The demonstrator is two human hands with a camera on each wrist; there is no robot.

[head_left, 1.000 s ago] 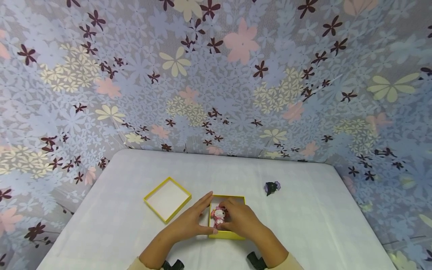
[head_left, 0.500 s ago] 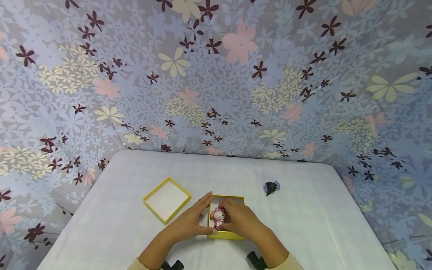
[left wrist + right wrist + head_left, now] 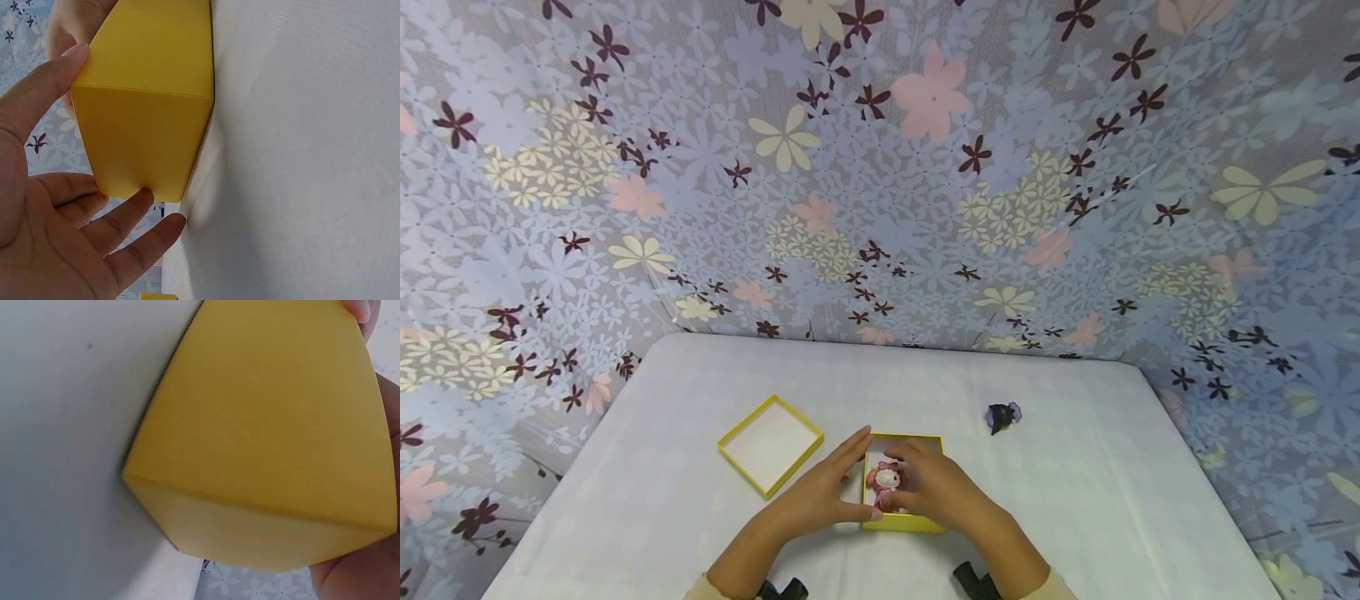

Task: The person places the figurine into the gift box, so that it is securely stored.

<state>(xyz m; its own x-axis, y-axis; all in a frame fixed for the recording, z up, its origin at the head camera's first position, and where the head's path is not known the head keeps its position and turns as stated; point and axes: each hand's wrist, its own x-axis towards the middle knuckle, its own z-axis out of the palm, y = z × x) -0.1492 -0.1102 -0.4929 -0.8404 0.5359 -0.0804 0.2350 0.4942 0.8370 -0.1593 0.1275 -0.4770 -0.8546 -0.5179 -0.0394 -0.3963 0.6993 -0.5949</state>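
A small toy figurine (image 3: 887, 477) with a white face and a pink hood lies face up in the yellow box (image 3: 904, 523). My right hand (image 3: 946, 490) reaches into the box from the right, fingers and thumb curved around the figurine's right side. In the right wrist view the box's yellow wall (image 3: 262, 419) hides most of that hand. Against the box's left side rests my left hand (image 3: 817, 498), its fingers spread. Seen from the left wrist, the thumb touches the box's top edge and fingertips (image 3: 145, 195) touch its wall.
A yellow-rimmed box lid (image 3: 771, 447), white inside, lies to the left of the box. Farther back on the right is a black and purple toy figure (image 3: 1002, 417). A white cloth (image 3: 1075, 500) covers the table; a flowered wall covering (image 3: 865, 208) hangs behind.
The right hand and wrist have shifted slightly, and a little more of the pink figurine shows. My left hand, the box and the lid stay in place.
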